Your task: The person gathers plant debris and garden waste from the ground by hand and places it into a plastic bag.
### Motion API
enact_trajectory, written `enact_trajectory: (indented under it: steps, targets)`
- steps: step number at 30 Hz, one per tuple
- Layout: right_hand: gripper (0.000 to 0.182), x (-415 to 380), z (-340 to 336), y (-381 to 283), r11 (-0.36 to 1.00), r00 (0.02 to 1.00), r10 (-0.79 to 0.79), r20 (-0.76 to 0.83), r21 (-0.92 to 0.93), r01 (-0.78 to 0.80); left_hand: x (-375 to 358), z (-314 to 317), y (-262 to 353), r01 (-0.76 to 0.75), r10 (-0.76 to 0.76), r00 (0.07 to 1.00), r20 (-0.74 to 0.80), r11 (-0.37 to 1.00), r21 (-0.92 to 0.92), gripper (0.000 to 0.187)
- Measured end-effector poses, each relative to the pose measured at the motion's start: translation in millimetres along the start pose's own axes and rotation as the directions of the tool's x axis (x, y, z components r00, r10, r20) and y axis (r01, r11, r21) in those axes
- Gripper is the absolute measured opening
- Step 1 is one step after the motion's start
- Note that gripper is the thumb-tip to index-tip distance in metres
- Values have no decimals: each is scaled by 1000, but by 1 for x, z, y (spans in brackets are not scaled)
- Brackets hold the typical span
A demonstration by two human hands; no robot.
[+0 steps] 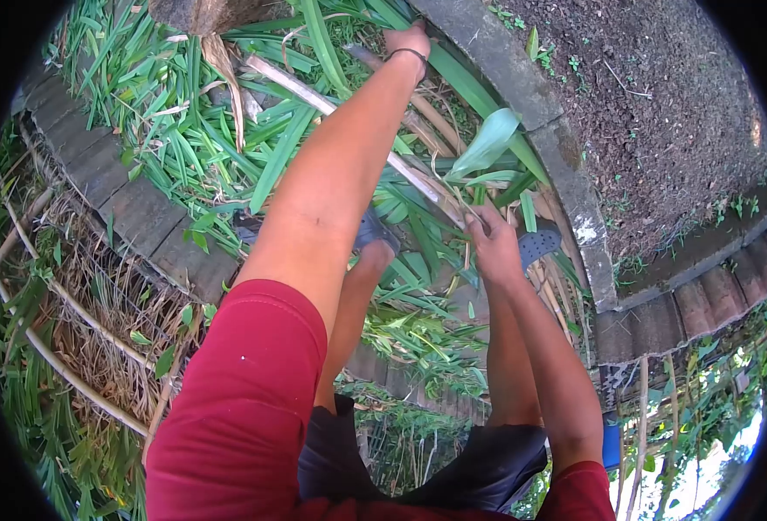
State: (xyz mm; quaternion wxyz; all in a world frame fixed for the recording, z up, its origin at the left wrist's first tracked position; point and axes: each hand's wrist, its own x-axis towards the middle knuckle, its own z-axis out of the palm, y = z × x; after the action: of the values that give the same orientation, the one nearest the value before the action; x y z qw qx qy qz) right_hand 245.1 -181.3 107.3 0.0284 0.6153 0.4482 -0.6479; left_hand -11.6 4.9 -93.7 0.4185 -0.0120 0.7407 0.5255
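Observation:
My left hand (409,40) reaches far forward to the stone border, a dark band round its wrist. Its fingers look curled and are partly hidden; what they hold, if anything, I cannot tell. A long green strap leaf (470,87) runs from beside that hand along the border. Nearer to me, my right hand (494,241) is closed, thumb and fingers pinched on a thin plant stem. Just above it rises a broad pale-green leaf (487,143). A long wooden pole (366,139) slants across the cut leaves, passing under my left forearm and ending close to my right hand.
Cut green leaves (184,148) litter the ground between a curved brick edging (131,208) and the stone border (566,165). Bare soil (661,113) lies beyond the border. My clog (539,245) stands beside it. A brown log (210,13) sits at the top.

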Motion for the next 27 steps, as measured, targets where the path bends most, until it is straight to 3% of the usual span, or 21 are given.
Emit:
enact_trajectory:
  steps: [2, 4, 5, 7, 10, 12, 13, 15, 16, 18, 20, 26, 27]
  targets:
    - [22, 9, -2, 14, 999, 999, -44, -19, 4, 44, -11, -6, -1, -34, 33, 999, -31, 999, -36, 22]
    - [22, 10, -8, 15, 995, 995, -96, -40, 0, 96, -10, -21, 1, 16, -13, 1000, -14, 986, 168, 22]
    - [22, 10, -12, 10, 999, 999, -38, -24, 29, 39, 11, -39, -8, -94, 71, 995, 64, 853, 513, 33]
    - [22, 9, -15, 4, 998, 1000, 16, -7, 58, -15, -9, -50, 29, -114, 66, 993, 102, 800, 589, 35]
    - [23, 4, -19, 0, 999, 1000, -8, 14, 31, 8, 5, -72, 55, -173, 81, 985, 154, 575, 800, 36]
    - [22, 2, -21, -1, 999, 999, -46, -18, -23, 46, 13, -76, 63, -57, -99, 981, 167, 674, 736, 31]
    - [22, 1, -20, 0, 999, 999, -48, -16, -21, 48, 8, -77, 68, -57, -97, 982, 165, 673, 738, 31]
    - [23, 4, -20, 0, 999, 999, -12, -36, 31, 13, 0, -70, 78, 166, -288, 945, 154, 830, 532, 35]
    - [23, 6, -23, 1, 999, 999, -13, -38, 30, 14, -6, -65, 81, 165, -287, 945, 156, 832, 530, 35]
    - [24, 12, -24, 4, 999, 999, -45, -21, -32, 44, -15, -59, 84, 158, -339, 881, 330, 868, 470, 43]
    - [24, 15, -24, 3, 999, 999, -33, -17, -24, 33, -23, -44, 85, 153, -404, 834, 376, 824, 545, 43]
    - [23, 16, -18, 10, 998, 998, -53, -27, -33, 52, 8, -19, 36, 171, -413, 864, 289, 779, 603, 72]
    - [23, 16, -16, 8, 997, 997, -71, -30, -43, 70, 2, -11, 32, 150, -281, 953, 117, 768, 623, 82]
